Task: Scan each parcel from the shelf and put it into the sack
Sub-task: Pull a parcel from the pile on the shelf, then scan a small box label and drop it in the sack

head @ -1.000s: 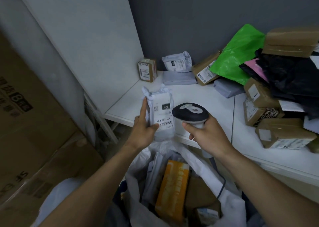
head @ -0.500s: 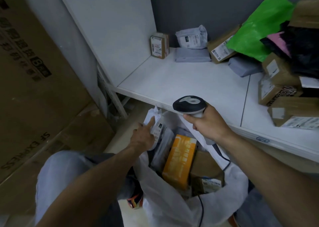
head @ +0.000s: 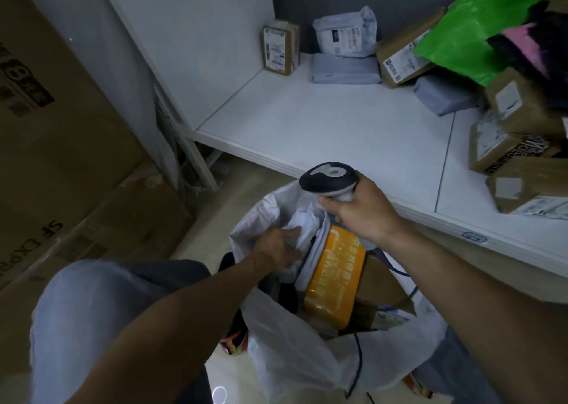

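The white sack (head: pixel 285 360) stands open on the floor below the shelf edge. Inside it lie an orange parcel (head: pixel 333 280), brown boxes and grey mailers. My left hand (head: pixel 276 246) reaches into the sack's left side and holds the white poly mailer (head: pixel 302 223) there, fingers around its crumpled end. My right hand (head: pixel 358 211) grips the black and grey barcode scanner (head: pixel 329 177) above the sack, its cable hanging down into view.
The white shelf (head: pixel 338 127) carries a small brown box (head: pixel 279 47), a white mailer (head: pixel 345 33) on a grey one, a labelled carton (head: pixel 402 56), a green bag (head: pixel 479 25) and stacked cartons at the right. Large cardboard boxes (head: pixel 61 157) stand at the left.
My left hand has carried the white mailer down from in front of the scanner into the sack. The scanner hand stays above the sack, and the view has tilted down.
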